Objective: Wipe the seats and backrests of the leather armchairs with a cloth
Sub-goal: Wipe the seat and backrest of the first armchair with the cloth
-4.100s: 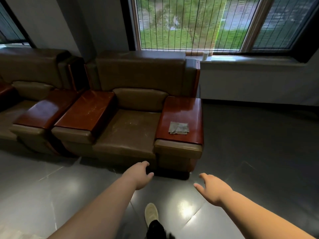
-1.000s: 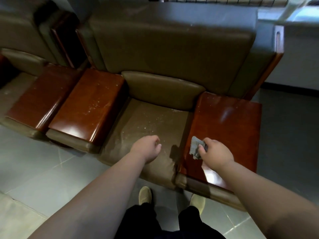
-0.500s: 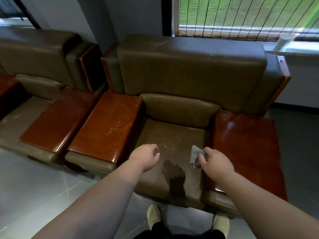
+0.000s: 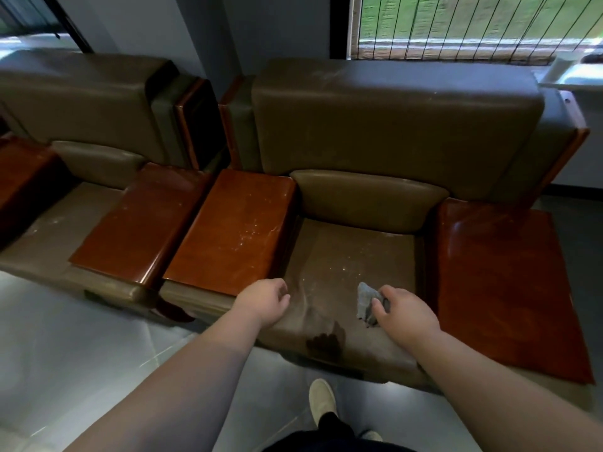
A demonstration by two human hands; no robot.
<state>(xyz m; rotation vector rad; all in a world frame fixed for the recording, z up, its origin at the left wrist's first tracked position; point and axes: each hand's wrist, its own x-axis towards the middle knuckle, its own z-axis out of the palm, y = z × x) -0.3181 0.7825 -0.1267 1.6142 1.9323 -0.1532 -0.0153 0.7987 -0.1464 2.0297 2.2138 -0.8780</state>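
Over the seat [image 4: 329, 256], right-hand fingers [image 4: 380, 300] curled round the cloth [image 4: 364, 300].

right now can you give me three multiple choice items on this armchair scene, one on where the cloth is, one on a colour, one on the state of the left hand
1. Where is the cloth?
A. flat on the right armrest
B. in the right hand, over the seat
C. on the window sill

2. What colour are the armrest tops?
A. glossy reddish-brown
B. white
C. blue

3. What is the left hand doing?
A. gripping the cloth
B. pressing on the backrest
C. holding nothing, near the seat's front left corner

Answers:
1. B: the right hand pinches the grey cloth above the front of the seat, clear of the armrest.
2. A: the tops shine reddish-brown beside the olive-brown leather.
3. C: its fingers are loosely curled with nothing in them, far below the backrest.
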